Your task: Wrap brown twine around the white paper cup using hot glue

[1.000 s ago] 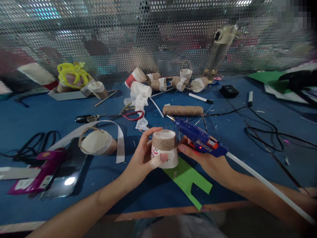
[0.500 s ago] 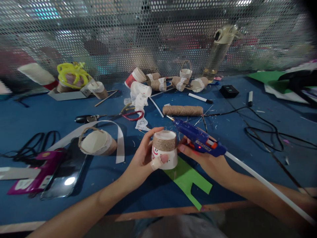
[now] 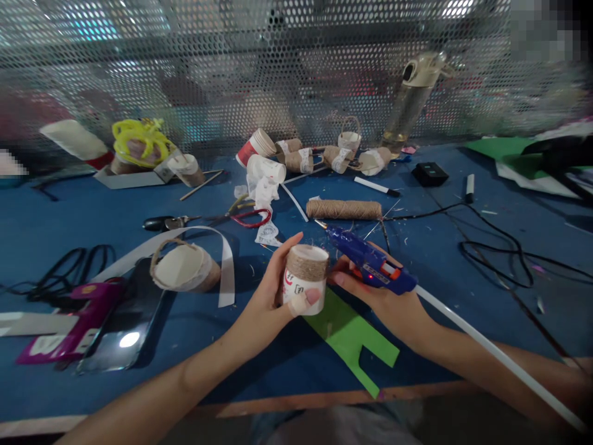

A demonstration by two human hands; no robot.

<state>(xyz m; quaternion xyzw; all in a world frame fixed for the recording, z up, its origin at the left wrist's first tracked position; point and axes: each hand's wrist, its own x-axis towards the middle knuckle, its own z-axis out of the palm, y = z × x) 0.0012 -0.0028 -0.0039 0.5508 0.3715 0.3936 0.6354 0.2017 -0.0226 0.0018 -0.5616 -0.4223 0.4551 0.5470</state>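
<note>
Twine-wrapped cup: where, how held?
– Over the green sheet, far end; clasped by left hand. Beyond, glue gun gripped by right hand.
Handling?
– Likely light, easily dented; best held gently round the lower wall.
Changed?
– Cup's been turned slightly; different print is shown.

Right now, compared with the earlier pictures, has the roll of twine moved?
No: judged against the white marker behind it, the roll of twine keeps its place.

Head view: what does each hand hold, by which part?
Left hand: twine-banded white paper cup, by its side wall. Right hand: blue plastic glue gun, apparently by its handle.
</note>
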